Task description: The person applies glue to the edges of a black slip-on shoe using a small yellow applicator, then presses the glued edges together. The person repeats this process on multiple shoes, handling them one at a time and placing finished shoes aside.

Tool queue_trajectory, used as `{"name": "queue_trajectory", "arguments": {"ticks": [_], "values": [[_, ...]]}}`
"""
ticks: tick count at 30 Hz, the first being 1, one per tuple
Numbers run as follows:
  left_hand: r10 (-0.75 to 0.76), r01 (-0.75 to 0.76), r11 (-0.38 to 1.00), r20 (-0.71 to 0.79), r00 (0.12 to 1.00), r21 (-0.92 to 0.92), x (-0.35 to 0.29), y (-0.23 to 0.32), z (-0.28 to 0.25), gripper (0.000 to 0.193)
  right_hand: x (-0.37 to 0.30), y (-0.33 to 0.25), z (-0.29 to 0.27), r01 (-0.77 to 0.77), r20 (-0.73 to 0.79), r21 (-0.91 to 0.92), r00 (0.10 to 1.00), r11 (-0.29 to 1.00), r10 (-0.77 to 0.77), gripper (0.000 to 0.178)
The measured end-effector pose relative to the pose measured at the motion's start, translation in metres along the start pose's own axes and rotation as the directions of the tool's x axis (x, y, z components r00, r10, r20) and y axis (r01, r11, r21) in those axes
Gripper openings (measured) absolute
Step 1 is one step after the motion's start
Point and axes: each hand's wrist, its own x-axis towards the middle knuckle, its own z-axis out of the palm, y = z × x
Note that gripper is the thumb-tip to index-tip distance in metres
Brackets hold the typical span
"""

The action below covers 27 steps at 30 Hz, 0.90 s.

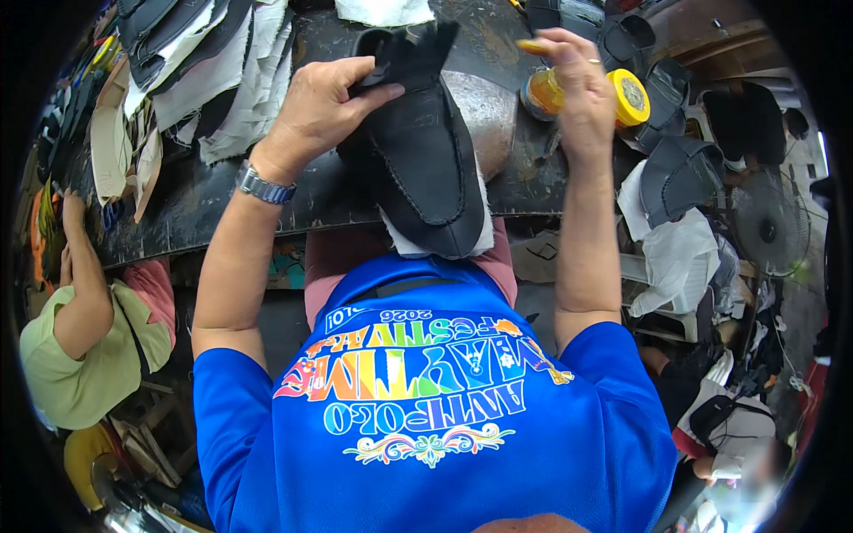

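My left hand (pixel 318 105) grips the heel end of a black leather shoe upper (pixel 425 155), which rests on my lap with its toe pointing toward me and a white lining showing at the toe. My right hand (pixel 576 75) is raised above the dark workbench (pixel 204 200), its fingers pinched on a small yellow-tipped tool (pixel 533 46). Just behind that hand stands an open amber glue jar (pixel 544 91), with its yellow lid (pixel 630 97) on edge beside it.
Stacks of cut white and black leather pieces (pixel 209 62) lie at the back left of the bench. More black shoe uppers (pixel 680 173) sit at the right. Another person in a light green shirt (pixel 80 346) sits at my left. A fan (pixel 769 222) stands at right.
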Motion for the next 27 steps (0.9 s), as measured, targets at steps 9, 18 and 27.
{"name": "queue_trajectory", "arguments": {"ticks": [9,18,27], "values": [[0.048,-0.102,0.95,0.183,0.982,0.295,0.019,0.013,0.003,0.028,0.01,0.05,-0.071,0.216,0.333,-0.874,0.918,0.436,0.214,0.062],[-0.169,0.232,0.963,0.367,0.915,-0.135,0.024,0.015,0.002,0.029,0.002,0.024,-0.058,0.042,0.037,-0.813,0.999,0.58,-0.021,0.035],[-0.496,0.741,0.394,0.553,0.67,-0.544,0.027,0.02,0.003,0.029,-0.041,-0.04,-0.036,-0.054,0.006,-0.877,0.992,0.478,0.123,0.035]]}}
